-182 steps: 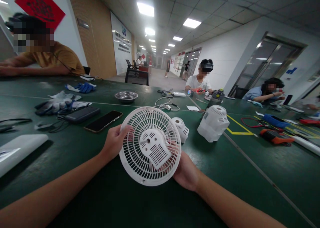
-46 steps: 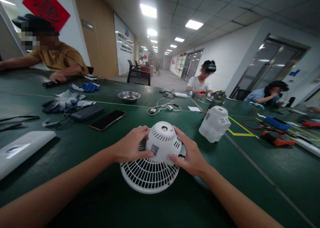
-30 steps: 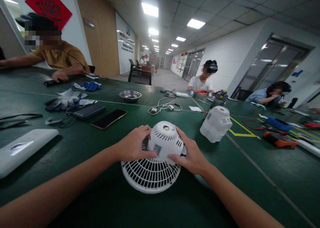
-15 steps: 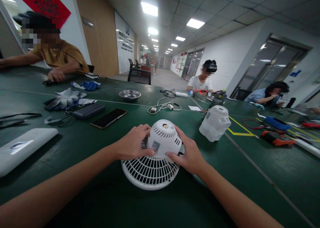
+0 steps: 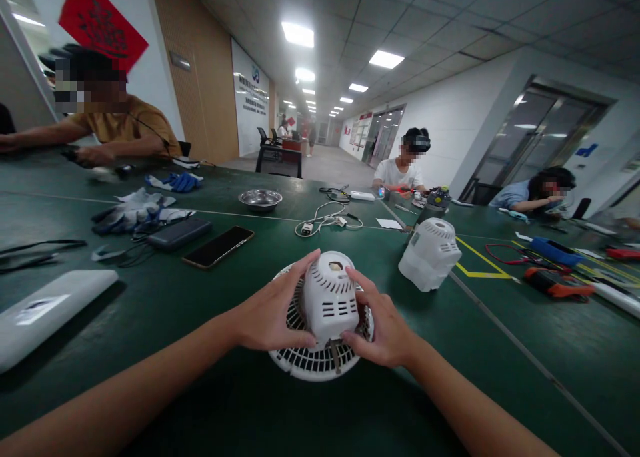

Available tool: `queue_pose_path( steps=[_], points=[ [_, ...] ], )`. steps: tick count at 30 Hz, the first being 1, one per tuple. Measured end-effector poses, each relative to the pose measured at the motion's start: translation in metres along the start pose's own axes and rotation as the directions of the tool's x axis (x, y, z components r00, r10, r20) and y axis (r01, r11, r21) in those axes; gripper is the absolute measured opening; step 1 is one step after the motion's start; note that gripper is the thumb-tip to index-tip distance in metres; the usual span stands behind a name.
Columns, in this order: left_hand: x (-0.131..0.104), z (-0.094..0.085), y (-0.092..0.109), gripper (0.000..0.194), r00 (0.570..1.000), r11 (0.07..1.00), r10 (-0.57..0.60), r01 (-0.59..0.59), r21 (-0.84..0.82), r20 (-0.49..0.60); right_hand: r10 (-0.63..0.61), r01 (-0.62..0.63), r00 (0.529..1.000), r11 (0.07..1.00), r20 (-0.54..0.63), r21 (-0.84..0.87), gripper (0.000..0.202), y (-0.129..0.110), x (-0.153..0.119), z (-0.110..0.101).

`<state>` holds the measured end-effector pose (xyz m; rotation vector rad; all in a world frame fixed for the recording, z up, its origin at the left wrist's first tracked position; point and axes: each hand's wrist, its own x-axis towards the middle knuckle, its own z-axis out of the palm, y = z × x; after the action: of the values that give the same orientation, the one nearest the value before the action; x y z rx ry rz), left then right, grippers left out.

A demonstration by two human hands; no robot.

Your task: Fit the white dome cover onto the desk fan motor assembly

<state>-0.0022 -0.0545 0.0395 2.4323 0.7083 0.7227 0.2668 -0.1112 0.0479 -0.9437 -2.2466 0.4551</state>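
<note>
Before me on the green table is a white fan motor housing [image 5: 333,297] with slotted vents and a round hole in its top. It sits over a round white fan grille [image 5: 313,365], whose ribs show around and below it. My left hand [image 5: 275,307] grips the housing's left side, thumb at its lower edge. On the right side, my right hand [image 5: 383,320] grips it with fingers near the top and thumb low at the front. A narrow dark strip [image 5: 335,357] hangs down over the grille below the housing. The undersides of both parts are hidden.
A second white housing [image 5: 431,253] stands to the right. Beyond my hands lie a metal bowl [image 5: 261,200] and white cables [image 5: 327,220]. Leftward are a phone [image 5: 219,247], a power bank [image 5: 180,233], gloves [image 5: 135,210] and a white device [image 5: 55,313]. Co-workers sit around the table.
The housing and grille have turned between my hands: the label that faced me is out of sight and the slotted vents face me. The grille has shifted slightly right.
</note>
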Motion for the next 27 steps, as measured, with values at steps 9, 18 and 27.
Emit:
queue_pose_path(
  steps=[9, 18, 27],
  points=[
    [0.001, 0.014, 0.011, 0.126, 0.995, 0.999, -0.027, 0.029, 0.019, -0.098, 0.027, -0.029, 0.999, 0.998, 0.031, 0.053, 0.088, 0.000, 0.001, 0.000],
    [0.002, 0.015, 0.010, 0.119, 0.987, 1.000, -0.015, 0.018, 0.015, -0.163, 0.062, -0.065, 0.996, 0.997, 0.068, 0.044, 0.086, -0.006, 0.003, -0.005],
    [0.001, 0.015, 0.006, 0.126, 0.991, 1.000, 0.020, -0.021, 0.000, -0.135, 0.088, -0.097, 0.990, 0.992, 0.108, 0.082, 0.091, -0.003, 0.002, -0.005]
  ],
)
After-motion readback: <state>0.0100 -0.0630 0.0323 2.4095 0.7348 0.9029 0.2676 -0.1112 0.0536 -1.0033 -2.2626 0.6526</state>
